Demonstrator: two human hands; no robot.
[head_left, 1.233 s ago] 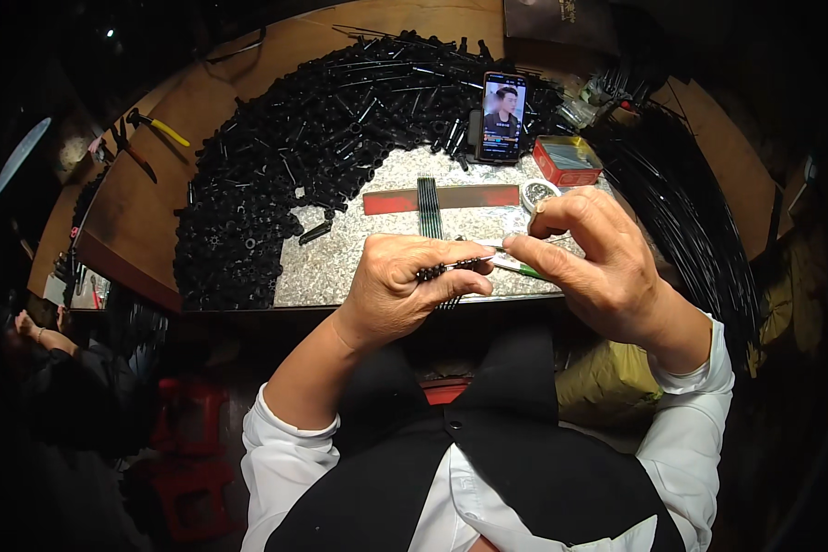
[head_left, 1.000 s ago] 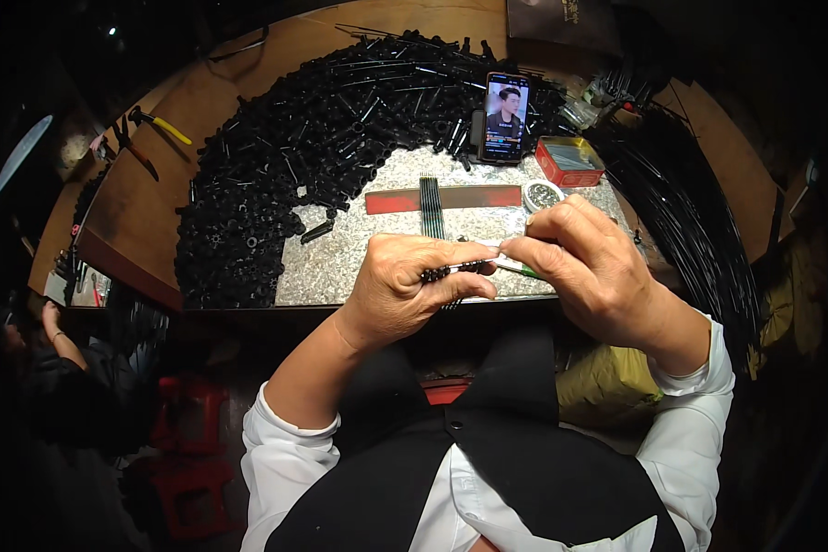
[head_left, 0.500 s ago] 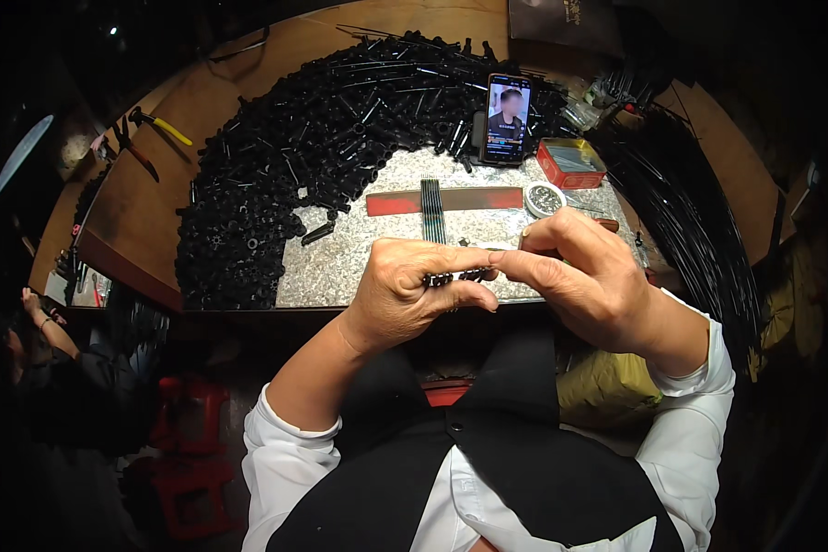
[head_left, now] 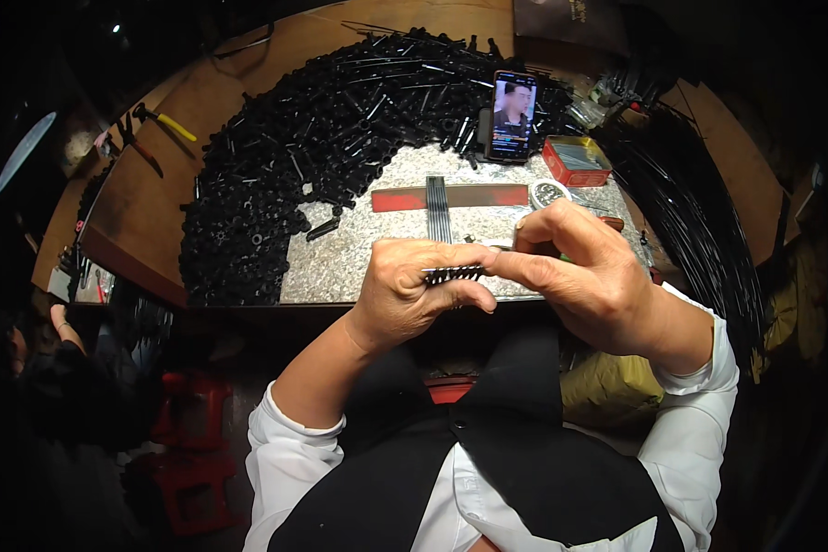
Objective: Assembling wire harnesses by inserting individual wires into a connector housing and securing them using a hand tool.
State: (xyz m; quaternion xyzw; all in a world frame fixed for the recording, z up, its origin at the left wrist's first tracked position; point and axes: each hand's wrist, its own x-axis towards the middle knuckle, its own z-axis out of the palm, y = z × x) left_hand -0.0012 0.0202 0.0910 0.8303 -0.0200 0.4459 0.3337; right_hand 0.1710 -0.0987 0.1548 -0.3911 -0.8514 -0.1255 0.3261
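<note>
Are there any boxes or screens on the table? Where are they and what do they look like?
Phone: propped upright at the far edge of the speckled stone slab, against the heap of black parts; a tall dark rectangle, its screen lit and showing a person.
Small box: right of the phone; low, rectangular, red with a yellowish top.

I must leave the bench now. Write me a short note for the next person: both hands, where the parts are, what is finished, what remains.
Left hand: holds a small bundle of black rods, fingers closed on it.
Right hand: fingertips pinch the same bundle's right end.
Parts: big heap of black pieces on the stone slab; a few rods laid across a red strip.
Done: cannot tell.
Left: the heap looks unsorted.
</note>
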